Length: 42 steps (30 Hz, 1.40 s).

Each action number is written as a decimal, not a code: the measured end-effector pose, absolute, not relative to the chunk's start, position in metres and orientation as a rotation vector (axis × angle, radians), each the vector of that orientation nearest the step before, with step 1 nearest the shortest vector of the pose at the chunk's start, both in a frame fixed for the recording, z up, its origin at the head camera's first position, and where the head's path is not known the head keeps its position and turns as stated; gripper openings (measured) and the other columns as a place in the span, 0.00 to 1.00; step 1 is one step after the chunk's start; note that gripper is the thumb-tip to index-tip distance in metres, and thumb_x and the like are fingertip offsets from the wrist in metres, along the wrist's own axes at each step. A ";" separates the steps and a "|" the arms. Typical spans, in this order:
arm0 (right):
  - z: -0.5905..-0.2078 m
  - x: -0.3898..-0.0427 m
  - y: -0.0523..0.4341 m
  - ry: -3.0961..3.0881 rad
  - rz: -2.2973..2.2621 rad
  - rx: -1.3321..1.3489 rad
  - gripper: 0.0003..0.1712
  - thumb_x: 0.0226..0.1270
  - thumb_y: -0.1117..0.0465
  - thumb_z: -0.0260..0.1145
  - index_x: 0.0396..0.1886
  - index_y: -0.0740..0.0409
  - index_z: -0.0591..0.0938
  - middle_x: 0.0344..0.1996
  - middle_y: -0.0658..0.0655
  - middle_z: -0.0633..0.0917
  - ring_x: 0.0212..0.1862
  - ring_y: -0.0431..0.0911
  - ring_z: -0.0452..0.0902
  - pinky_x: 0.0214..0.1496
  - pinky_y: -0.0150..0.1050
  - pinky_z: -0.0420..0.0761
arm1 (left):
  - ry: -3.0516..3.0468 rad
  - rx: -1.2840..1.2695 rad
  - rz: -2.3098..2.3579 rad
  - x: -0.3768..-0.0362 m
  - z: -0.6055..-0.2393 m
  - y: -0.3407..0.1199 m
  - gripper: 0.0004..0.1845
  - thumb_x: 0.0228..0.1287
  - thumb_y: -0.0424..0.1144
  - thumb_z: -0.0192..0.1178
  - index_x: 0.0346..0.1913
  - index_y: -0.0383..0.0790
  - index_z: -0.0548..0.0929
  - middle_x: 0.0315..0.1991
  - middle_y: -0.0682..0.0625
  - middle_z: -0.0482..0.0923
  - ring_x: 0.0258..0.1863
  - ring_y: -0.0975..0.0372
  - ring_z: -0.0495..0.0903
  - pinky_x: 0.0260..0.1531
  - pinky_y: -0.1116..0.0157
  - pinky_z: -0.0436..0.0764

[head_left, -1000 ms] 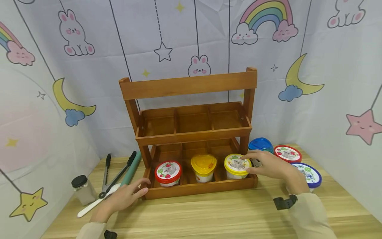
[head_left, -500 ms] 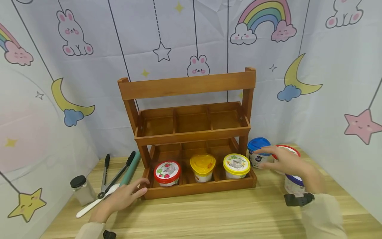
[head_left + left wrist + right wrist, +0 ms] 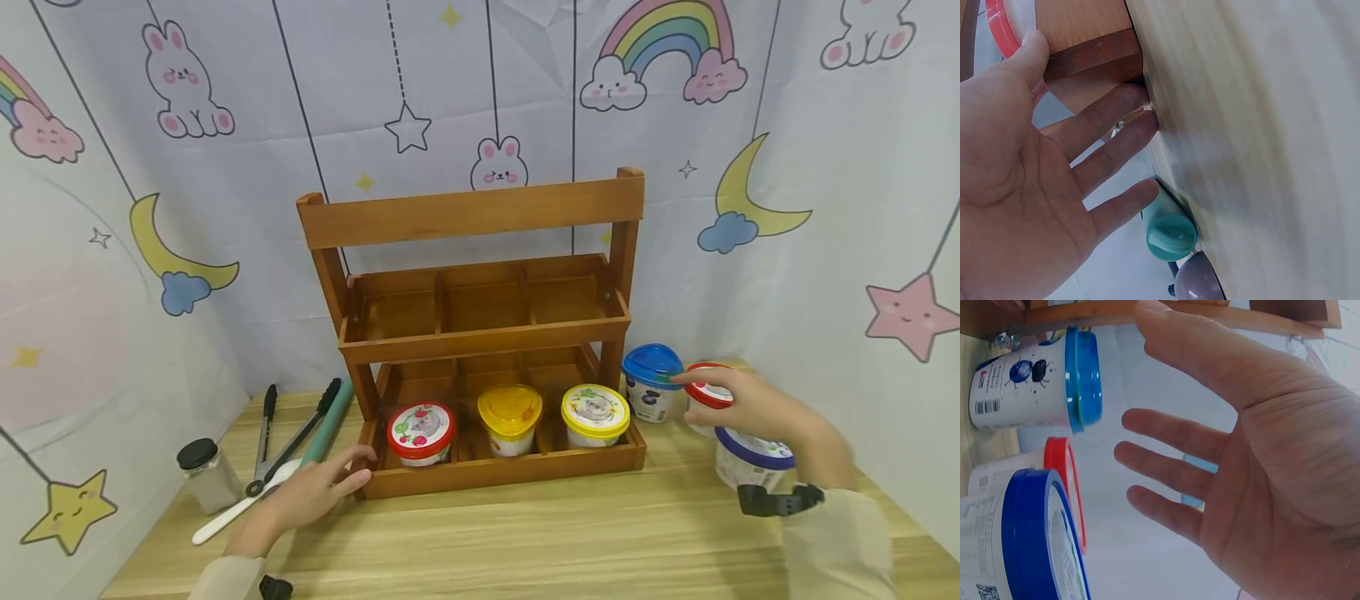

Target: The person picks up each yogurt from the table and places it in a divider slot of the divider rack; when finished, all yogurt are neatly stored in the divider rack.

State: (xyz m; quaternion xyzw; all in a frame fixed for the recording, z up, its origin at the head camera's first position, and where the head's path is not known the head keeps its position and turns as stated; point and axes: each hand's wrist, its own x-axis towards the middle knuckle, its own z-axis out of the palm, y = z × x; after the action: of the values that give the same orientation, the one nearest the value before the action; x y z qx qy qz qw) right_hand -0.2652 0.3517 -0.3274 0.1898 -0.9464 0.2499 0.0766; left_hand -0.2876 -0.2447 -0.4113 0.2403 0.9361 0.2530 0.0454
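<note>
Hands open: our left hand steadies the rack while our right hand should close squarely round the red-lidded cup.

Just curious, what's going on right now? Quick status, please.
Left hand open, fingers resting on the rack corner. Right hand open, above the red-lidded cup, not gripping. Blue-lidded cups close on both sides.

Your left hand lies flat, fingers straight and spread; your right hand hovers open, fingers extended, palm down.
</note>
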 end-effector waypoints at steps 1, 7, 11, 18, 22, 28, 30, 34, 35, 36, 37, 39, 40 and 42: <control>-0.328 -0.265 0.353 -2.846 0.756 0.557 0.30 0.63 0.50 0.74 0.62 0.59 0.80 0.61 0.72 0.75 0.59 0.69 0.70 0.46 0.60 0.81 | 2.859 0.735 0.770 -0.288 -0.411 -0.245 0.19 0.79 0.52 0.49 0.64 0.49 0.72 0.44 0.51 0.84 0.34 0.62 0.81 0.38 0.51 0.78; -0.330 -0.264 0.359 -2.875 0.782 0.518 0.32 0.62 0.50 0.75 0.62 0.59 0.79 0.61 0.73 0.74 0.58 0.69 0.70 0.45 0.59 0.82 | 2.855 0.738 0.771 -0.287 -0.412 -0.245 0.19 0.79 0.52 0.49 0.64 0.48 0.72 0.44 0.50 0.84 0.33 0.63 0.81 0.37 0.51 0.78; -0.330 -0.262 0.366 -2.920 0.761 0.443 0.36 0.60 0.49 0.76 0.63 0.64 0.77 0.59 0.75 0.73 0.55 0.68 0.72 0.43 0.60 0.81 | 2.857 0.737 0.771 -0.287 -0.413 -0.245 0.19 0.79 0.52 0.49 0.64 0.48 0.72 0.45 0.49 0.84 0.33 0.63 0.81 0.38 0.51 0.78; -0.330 -0.257 0.380 -3.080 0.671 0.314 0.45 0.59 0.44 0.75 0.68 0.65 0.71 0.61 0.82 0.69 0.57 0.77 0.68 0.44 0.70 0.76 | 2.858 0.731 0.775 -0.287 -0.412 -0.246 0.19 0.79 0.53 0.49 0.64 0.49 0.72 0.44 0.51 0.84 0.33 0.63 0.81 0.38 0.51 0.78; -0.329 -0.256 0.389 -3.142 0.681 0.304 0.44 0.61 0.45 0.74 0.69 0.65 0.70 0.60 0.83 0.69 0.55 0.77 0.69 0.44 0.69 0.77 | 2.857 0.730 0.775 -0.286 -0.411 -0.246 0.19 0.79 0.52 0.49 0.64 0.49 0.72 0.43 0.52 0.83 0.33 0.64 0.80 0.37 0.51 0.78; -0.330 -0.257 0.395 -3.201 0.750 0.255 0.44 0.63 0.45 0.73 0.70 0.66 0.69 0.61 0.85 0.66 0.53 0.77 0.71 0.44 0.67 0.78 | 2.857 0.727 0.776 -0.286 -0.412 -0.246 0.19 0.79 0.52 0.49 0.64 0.48 0.72 0.43 0.51 0.83 0.32 0.64 0.80 0.37 0.51 0.77; -0.331 -0.257 0.397 -3.213 0.772 0.254 0.42 0.63 0.46 0.73 0.69 0.64 0.70 0.62 0.85 0.64 0.54 0.77 0.70 0.44 0.68 0.78 | 2.857 0.727 0.776 -0.286 -0.412 -0.246 0.19 0.79 0.52 0.49 0.64 0.48 0.72 0.44 0.51 0.83 0.33 0.64 0.80 0.38 0.51 0.78; -0.331 -0.256 0.400 -3.235 0.807 0.241 0.41 0.64 0.46 0.72 0.69 0.63 0.70 0.63 0.85 0.63 0.55 0.78 0.69 0.45 0.68 0.77 | 2.862 0.733 0.776 -0.287 -0.411 -0.246 0.19 0.79 0.52 0.49 0.64 0.48 0.72 0.44 0.51 0.84 0.33 0.63 0.81 0.38 0.50 0.78; -0.332 -0.256 0.401 -3.238 0.810 0.239 0.41 0.64 0.46 0.72 0.69 0.63 0.70 0.63 0.85 0.63 0.55 0.79 0.69 0.45 0.68 0.77 | 2.865 0.734 0.774 -0.287 -0.411 -0.246 0.19 0.79 0.51 0.49 0.64 0.48 0.72 0.44 0.51 0.84 0.34 0.63 0.81 0.38 0.50 0.78; -0.332 -0.256 0.402 -3.242 0.815 0.236 0.42 0.64 0.46 0.72 0.70 0.64 0.69 0.63 0.85 0.62 0.55 0.79 0.69 0.46 0.68 0.77 | 2.867 0.735 0.774 -0.287 -0.411 -0.246 0.18 0.79 0.51 0.49 0.64 0.48 0.72 0.44 0.51 0.84 0.34 0.63 0.81 0.38 0.50 0.78; -0.333 -0.256 0.403 -3.249 0.826 0.232 0.42 0.64 0.46 0.72 0.70 0.64 0.69 0.63 0.86 0.62 0.55 0.79 0.69 0.46 0.68 0.77 | 2.870 0.735 0.772 -0.287 -0.411 -0.246 0.18 0.79 0.51 0.49 0.64 0.48 0.72 0.44 0.51 0.84 0.34 0.63 0.81 0.38 0.50 0.78; -0.334 -0.256 0.403 -3.255 0.843 0.220 0.44 0.64 0.46 0.72 0.71 0.65 0.67 0.63 0.86 0.61 0.55 0.79 0.68 0.46 0.68 0.76 | 2.871 0.736 0.771 -0.287 -0.411 -0.245 0.18 0.79 0.50 0.50 0.64 0.48 0.72 0.45 0.51 0.84 0.34 0.63 0.81 0.39 0.50 0.78; -0.335 -0.256 0.404 -3.258 0.857 0.211 0.46 0.63 0.46 0.73 0.72 0.65 0.66 0.63 0.86 0.60 0.56 0.78 0.68 0.46 0.68 0.76 | 2.871 0.735 0.770 -0.287 -0.412 -0.245 0.18 0.79 0.51 0.49 0.64 0.48 0.72 0.45 0.50 0.84 0.34 0.63 0.81 0.39 0.50 0.78; -0.337 -0.256 0.403 -3.260 0.873 0.205 0.48 0.62 0.46 0.74 0.72 0.66 0.65 0.63 0.86 0.59 0.56 0.78 0.67 0.47 0.68 0.76 | 2.869 0.733 0.772 -0.287 -0.412 -0.245 0.19 0.79 0.51 0.49 0.64 0.48 0.72 0.45 0.50 0.84 0.34 0.63 0.81 0.39 0.50 0.78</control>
State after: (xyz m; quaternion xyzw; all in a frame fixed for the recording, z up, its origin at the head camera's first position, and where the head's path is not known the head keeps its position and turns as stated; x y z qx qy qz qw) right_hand -0.2561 0.4035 -0.3366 0.0601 -0.9573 0.2564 -0.1195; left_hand -0.2872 -0.2453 -0.4118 0.2393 0.9368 0.2521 0.0407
